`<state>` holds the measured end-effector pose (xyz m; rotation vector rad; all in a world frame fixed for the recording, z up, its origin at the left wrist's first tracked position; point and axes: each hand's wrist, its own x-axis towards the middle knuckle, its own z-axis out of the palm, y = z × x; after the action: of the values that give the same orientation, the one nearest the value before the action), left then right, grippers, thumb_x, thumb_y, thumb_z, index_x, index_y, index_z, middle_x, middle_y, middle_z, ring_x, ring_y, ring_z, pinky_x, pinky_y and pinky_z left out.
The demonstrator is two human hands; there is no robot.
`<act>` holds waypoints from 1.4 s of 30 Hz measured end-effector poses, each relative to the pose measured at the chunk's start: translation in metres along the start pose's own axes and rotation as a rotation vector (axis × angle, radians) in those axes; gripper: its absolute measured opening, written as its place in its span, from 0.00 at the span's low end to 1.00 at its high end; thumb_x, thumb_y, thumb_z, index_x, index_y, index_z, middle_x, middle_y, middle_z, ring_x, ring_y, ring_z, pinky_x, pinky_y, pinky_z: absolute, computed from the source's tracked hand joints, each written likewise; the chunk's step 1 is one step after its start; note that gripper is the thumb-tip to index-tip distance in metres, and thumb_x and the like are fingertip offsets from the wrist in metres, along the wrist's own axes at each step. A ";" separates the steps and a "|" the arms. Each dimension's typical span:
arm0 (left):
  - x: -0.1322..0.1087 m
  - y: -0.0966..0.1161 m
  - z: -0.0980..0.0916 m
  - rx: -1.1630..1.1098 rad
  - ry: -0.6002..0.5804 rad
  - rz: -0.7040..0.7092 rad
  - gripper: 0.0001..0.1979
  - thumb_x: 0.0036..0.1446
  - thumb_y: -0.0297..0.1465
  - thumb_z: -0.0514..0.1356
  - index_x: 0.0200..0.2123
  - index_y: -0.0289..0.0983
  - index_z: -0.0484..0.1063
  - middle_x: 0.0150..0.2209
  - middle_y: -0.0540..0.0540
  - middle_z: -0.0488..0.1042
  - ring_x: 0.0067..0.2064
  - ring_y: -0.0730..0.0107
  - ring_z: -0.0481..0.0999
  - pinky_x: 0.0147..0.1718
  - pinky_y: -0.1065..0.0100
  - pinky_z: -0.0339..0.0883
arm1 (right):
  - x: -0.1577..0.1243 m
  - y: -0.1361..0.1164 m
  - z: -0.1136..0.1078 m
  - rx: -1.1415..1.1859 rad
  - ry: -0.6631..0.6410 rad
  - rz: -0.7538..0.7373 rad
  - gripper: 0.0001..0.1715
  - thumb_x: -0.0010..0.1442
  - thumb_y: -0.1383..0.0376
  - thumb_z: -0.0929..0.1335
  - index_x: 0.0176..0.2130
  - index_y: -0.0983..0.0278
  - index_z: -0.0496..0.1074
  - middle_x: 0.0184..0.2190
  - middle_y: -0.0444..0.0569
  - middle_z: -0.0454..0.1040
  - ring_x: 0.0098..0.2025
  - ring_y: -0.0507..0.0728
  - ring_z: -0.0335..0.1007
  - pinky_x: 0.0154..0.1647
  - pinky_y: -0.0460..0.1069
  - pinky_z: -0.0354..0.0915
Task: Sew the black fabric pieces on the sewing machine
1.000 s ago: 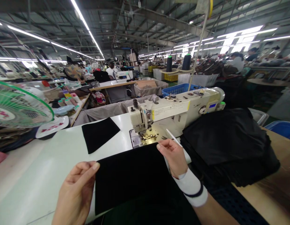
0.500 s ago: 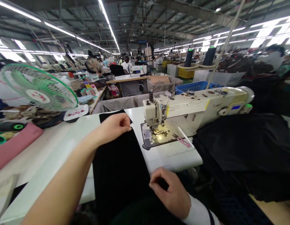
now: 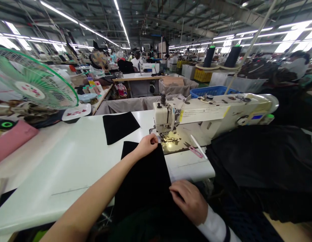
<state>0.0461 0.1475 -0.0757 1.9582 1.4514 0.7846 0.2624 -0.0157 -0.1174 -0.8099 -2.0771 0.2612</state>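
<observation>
A long piece of black fabric (image 3: 146, 171) hangs over the front edge of the white sewing table (image 3: 77, 161). My left hand (image 3: 148, 144) pinches its far right corner, just left of the needle area of the sewing machine (image 3: 166, 117). Lower down, my right hand (image 3: 190, 201) is closed on the right edge of the same fabric, in front of the table. A separate black fabric piece (image 3: 120, 127) lies flat on the table behind my left hand.
Pink-handled scissors (image 3: 195, 150) and a white pen-like stick (image 3: 199, 147) lie on the machine bed's right side. Dark cloth (image 3: 262, 168) is heaped at the right. A green fan (image 3: 32, 80) stands at the left, near a pink roll (image 3: 16, 141). Behind is a blue basket (image 3: 211, 90).
My left hand has moved right and nearer, bringing the black fabric's corner beside the needle area. The other black piece on the table is now uncovered. My right hand has shifted slightly right.
</observation>
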 end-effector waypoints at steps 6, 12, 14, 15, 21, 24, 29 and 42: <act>0.026 0.000 0.006 0.058 0.049 -0.093 0.06 0.44 0.24 0.61 0.24 0.38 0.65 0.25 0.52 0.71 0.28 0.71 0.70 0.29 0.70 0.61 | 0.011 0.005 -0.001 -0.130 0.010 -0.031 0.12 0.62 0.75 0.63 0.41 0.63 0.72 0.38 0.52 0.77 0.42 0.61 0.74 0.42 0.57 0.71; 0.039 0.004 0.008 0.127 0.047 -0.144 0.07 0.42 0.24 0.61 0.23 0.38 0.64 0.21 0.54 0.67 0.24 0.72 0.67 0.25 0.70 0.56 | 0.017 0.013 -0.001 -0.111 0.004 -0.057 0.13 0.60 0.76 0.63 0.41 0.63 0.72 0.38 0.51 0.78 0.42 0.59 0.75 0.43 0.56 0.71; 0.039 0.004 0.008 0.140 0.044 -0.137 0.06 0.43 0.25 0.61 0.24 0.38 0.65 0.21 0.54 0.67 0.25 0.72 0.67 0.25 0.70 0.56 | 0.017 0.014 0.000 -0.110 0.002 -0.055 0.13 0.60 0.76 0.63 0.41 0.63 0.71 0.38 0.51 0.78 0.42 0.60 0.75 0.43 0.56 0.71; 0.039 0.005 0.008 0.146 0.043 -0.131 0.06 0.44 0.26 0.61 0.24 0.38 0.65 0.21 0.54 0.67 0.25 0.71 0.67 0.25 0.70 0.57 | 0.017 0.015 0.000 -0.108 0.004 -0.053 0.13 0.60 0.76 0.63 0.41 0.63 0.71 0.38 0.51 0.78 0.42 0.60 0.75 0.43 0.56 0.72; 0.041 0.006 0.005 0.214 0.047 -0.110 0.06 0.46 0.25 0.62 0.29 0.37 0.68 0.23 0.53 0.69 0.26 0.70 0.70 0.27 0.71 0.60 | 0.017 0.017 0.001 -0.100 0.003 -0.056 0.13 0.60 0.75 0.63 0.42 0.62 0.72 0.38 0.52 0.78 0.41 0.60 0.75 0.41 0.56 0.73; 0.030 0.017 0.005 0.291 0.107 -0.087 0.08 0.50 0.25 0.62 0.36 0.35 0.70 0.32 0.45 0.74 0.36 0.62 0.74 0.36 0.65 0.66 | 0.015 0.018 -0.001 -0.089 -0.004 -0.100 0.17 0.60 0.76 0.62 0.45 0.63 0.72 0.40 0.52 0.79 0.44 0.60 0.76 0.46 0.58 0.73; -0.048 0.047 0.016 0.379 0.040 0.098 0.05 0.58 0.25 0.58 0.37 0.36 0.73 0.41 0.40 0.74 0.47 0.55 0.72 0.49 0.55 0.65 | 0.012 0.020 -0.005 -0.085 -0.014 -0.131 0.20 0.60 0.76 0.62 0.48 0.63 0.72 0.43 0.52 0.79 0.48 0.60 0.75 0.53 0.58 0.72; -0.089 0.021 0.011 0.352 -0.191 0.611 0.17 0.66 0.26 0.51 0.54 0.35 0.72 0.54 0.38 0.75 0.57 0.58 0.72 0.56 0.55 0.70 | 0.060 0.049 0.005 -0.083 -0.096 -0.037 0.16 0.58 0.76 0.62 0.41 0.66 0.76 0.40 0.54 0.76 0.46 0.61 0.68 0.49 0.57 0.69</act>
<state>0.0462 0.0559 -0.0781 2.7221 0.9202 0.5835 0.2555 0.0607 -0.1035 -0.8212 -2.2034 0.1984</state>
